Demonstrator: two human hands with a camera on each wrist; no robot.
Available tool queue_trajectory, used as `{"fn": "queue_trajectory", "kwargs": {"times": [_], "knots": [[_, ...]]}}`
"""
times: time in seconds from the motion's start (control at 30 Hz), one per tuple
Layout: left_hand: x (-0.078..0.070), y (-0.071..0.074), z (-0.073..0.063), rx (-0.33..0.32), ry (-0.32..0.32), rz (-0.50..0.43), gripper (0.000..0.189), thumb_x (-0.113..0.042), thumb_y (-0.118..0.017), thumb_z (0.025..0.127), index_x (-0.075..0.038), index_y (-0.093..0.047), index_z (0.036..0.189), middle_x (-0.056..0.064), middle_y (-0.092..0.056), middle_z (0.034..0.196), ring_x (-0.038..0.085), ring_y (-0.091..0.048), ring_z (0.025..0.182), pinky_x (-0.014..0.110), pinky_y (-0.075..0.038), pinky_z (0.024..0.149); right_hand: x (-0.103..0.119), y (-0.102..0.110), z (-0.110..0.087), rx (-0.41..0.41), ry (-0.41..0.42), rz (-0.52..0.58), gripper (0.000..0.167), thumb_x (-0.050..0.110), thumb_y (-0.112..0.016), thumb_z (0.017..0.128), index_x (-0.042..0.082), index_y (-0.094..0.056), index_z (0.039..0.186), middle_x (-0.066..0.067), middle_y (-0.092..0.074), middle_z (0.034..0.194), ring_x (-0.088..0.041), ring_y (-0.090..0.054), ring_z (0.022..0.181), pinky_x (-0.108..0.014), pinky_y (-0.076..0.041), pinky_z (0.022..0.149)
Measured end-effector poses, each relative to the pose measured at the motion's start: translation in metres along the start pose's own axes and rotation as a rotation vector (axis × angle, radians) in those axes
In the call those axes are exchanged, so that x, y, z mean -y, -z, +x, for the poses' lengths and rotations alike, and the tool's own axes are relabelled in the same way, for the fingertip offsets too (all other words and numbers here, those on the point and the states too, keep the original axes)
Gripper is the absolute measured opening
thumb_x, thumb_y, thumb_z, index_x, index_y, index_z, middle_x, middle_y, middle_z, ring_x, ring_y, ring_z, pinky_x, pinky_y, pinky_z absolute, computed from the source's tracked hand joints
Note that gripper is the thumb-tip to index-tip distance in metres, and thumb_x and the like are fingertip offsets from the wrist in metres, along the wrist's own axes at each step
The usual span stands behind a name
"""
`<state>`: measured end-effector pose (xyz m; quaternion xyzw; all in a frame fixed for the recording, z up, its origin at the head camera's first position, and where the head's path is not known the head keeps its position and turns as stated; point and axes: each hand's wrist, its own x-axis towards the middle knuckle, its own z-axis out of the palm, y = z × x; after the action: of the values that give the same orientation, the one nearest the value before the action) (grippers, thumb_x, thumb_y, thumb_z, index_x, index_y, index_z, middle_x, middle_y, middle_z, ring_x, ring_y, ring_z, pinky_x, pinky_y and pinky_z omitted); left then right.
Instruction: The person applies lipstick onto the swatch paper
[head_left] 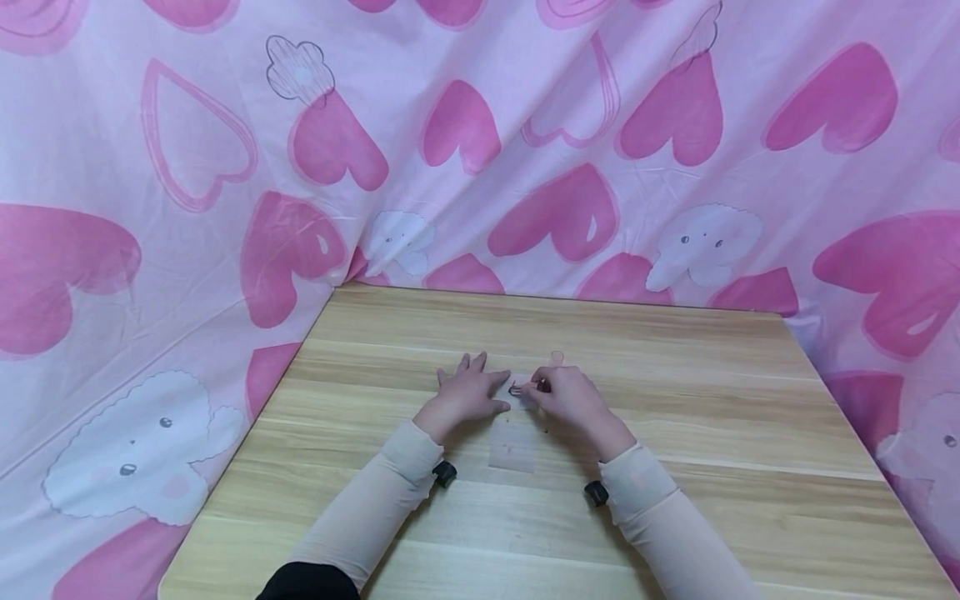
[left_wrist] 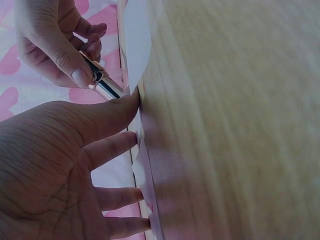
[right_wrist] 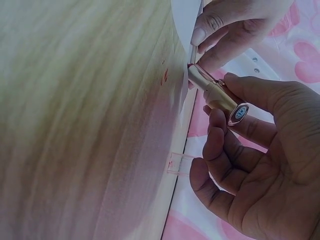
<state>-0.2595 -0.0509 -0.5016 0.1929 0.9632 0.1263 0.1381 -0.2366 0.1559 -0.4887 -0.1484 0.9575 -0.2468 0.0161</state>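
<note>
In the head view my left hand (head_left: 468, 396) lies on the table with its fingers spread, and in the left wrist view its fingertips press a thin white paper (left_wrist: 137, 42) whose edge curls up. My right hand (head_left: 572, 398) pinches a lipstick (right_wrist: 220, 102) with a shiny gold tube and a round label on its end. The lipstick's tip is at the paper, close to the left thumb. Small red marks (right_wrist: 165, 76) show to one side of the tip in the right wrist view.
A pale square sheet (head_left: 512, 448) lies nearer the body on the wooden table (head_left: 675, 517). Beyond the right hand stands a small clear cap-like piece (head_left: 557, 358). Black wrist devices (head_left: 446, 474) sit under both forearms. A pink heart-print curtain (head_left: 555, 208) borders the table.
</note>
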Motion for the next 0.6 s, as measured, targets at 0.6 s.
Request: {"fn": "queue_trajectory", "kwargs": {"times": [0.6], "knots": [[0.0001, 0.0000, 0.0000, -0.007, -0.001, -0.002, 0.064, -0.055, -0.067, 0.091, -0.036, -0.049, 0.149, 0.014, -0.023, 0.165, 0.046, -0.016, 0.149, 0.083, -0.014, 0.103, 0.0002, 0.0003, -0.0015, 0.000, 0.002, 0.011, 0.017, 0.035, -0.073, 0.094, 0.018, -0.075, 0.093, 0.009, -0.064, 0.073, -0.011, -0.058, 0.067, -0.033, -0.050, 0.064]]}}
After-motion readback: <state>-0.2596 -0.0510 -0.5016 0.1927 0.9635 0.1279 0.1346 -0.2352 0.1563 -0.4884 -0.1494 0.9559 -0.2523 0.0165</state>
